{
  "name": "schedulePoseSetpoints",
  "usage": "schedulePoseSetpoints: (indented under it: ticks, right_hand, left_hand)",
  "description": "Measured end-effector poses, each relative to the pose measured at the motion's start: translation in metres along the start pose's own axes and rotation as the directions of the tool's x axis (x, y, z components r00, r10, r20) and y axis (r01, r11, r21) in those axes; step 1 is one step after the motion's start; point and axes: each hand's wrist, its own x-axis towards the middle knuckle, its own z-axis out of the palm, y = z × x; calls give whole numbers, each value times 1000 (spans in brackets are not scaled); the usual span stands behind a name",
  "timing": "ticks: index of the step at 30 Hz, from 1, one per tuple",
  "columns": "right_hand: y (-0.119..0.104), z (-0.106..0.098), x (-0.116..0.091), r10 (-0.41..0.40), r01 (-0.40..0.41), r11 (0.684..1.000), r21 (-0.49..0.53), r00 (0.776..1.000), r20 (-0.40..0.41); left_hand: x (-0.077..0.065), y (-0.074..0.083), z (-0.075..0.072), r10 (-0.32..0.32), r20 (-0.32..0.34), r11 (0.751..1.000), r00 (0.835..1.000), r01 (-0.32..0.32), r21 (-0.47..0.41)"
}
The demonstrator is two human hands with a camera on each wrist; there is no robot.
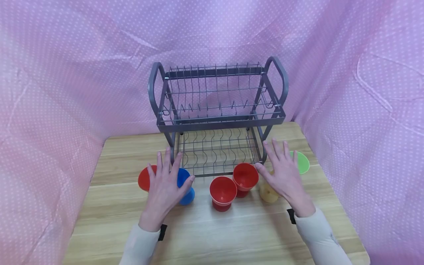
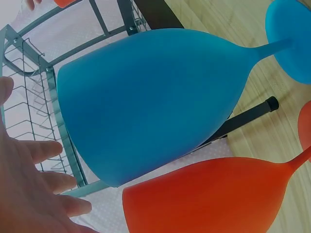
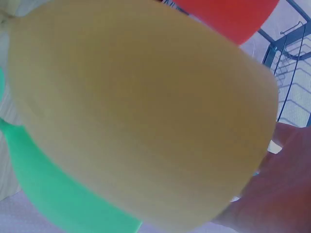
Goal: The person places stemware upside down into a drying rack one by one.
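Note:
My left hand (image 1: 163,193) is spread flat, fingers apart, over a blue goblet (image 1: 187,197) and an orange-red goblet (image 1: 143,179). In the left wrist view the blue goblet (image 2: 150,102) stands close beside the palm, with the orange-red one (image 2: 209,194) next to it. Likewise spread, my right hand (image 1: 285,175) partly hides a yellow goblet (image 1: 267,194) and a light green goblet (image 1: 303,162). The yellow bowl (image 3: 141,107) fills much of the right wrist view. Between the hands stand two red goblets (image 1: 223,190), upright. Neither hand grips anything.
Behind the goblets rises a dark grey two-tier dish rack (image 1: 221,123) with wire shelves and looped side handles. It stands at the back of the wooden table (image 1: 232,239). Pink dotted cloth (image 1: 205,33) hangs around the back and sides.

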Motion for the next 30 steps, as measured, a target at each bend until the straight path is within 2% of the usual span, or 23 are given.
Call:
schedulePoseSetpoints:
  ticks: [16, 24, 30]
  right_hand:
    - [40, -12, -18, 55, -41, 992, 122, 992, -112]
    - [62, -16, -26, 90, -62, 982, 177, 984, -151]
    - [80, -19, -33, 97, -46, 965, 258, 977, -189]
  left_hand:
    - [-7, 0, -1, 23, -61, 999, 998, -26, -44]
    - [-9, 0, 0, 17, -55, 998, 998, -20, -55]
    - [-10, 0, 1, 14, -50, 997, 999, -17, -73]
